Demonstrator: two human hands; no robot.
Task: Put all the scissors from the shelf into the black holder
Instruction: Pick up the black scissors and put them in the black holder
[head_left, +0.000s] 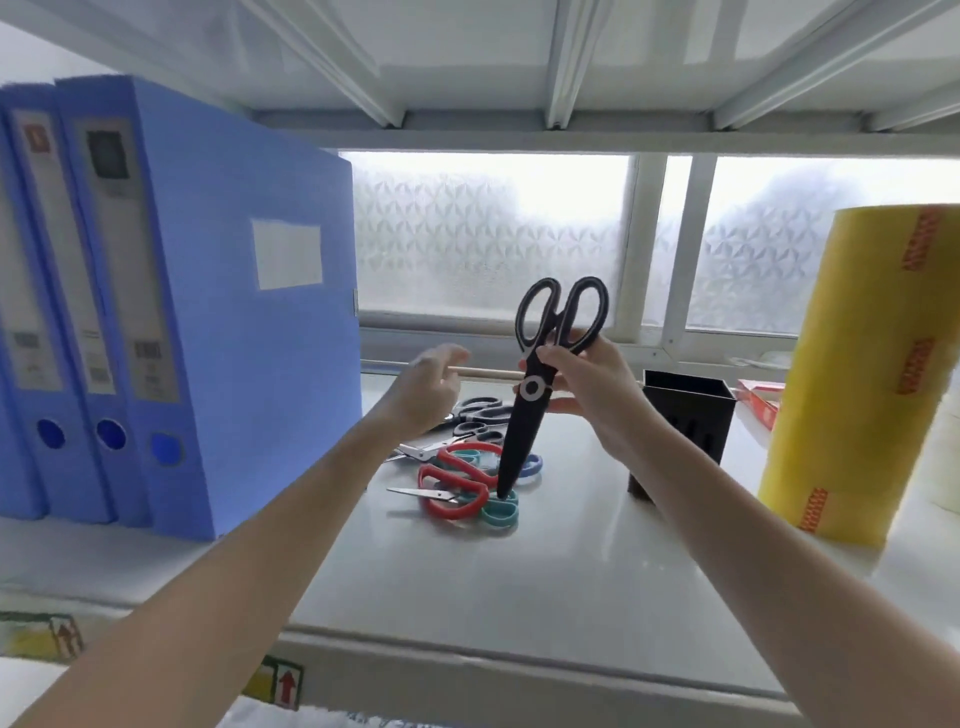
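My right hand (592, 395) grips large black scissors (524, 436) near the pivot, handles up and sheathed blades pointing down over the pile. My left hand (428, 387) hovers just left of them, fingers loosely apart, holding nothing. On the white shelf (467, 571) below lies a pile of several scissors: red-handled ones (457, 480), teal-handled ones (501, 512), a blue-handled pair partly hidden, and black-handled ones (480, 413) at the back. The square black holder (685, 431) stands upright to the right, partly behind my right wrist.
Three blue file boxes (197, 312) stand at the left of the shelf. A tall yellow roll (862, 374) stands at the right, with a red box (763, 402) behind it. A frosted window is at the back and another shelf is close overhead.
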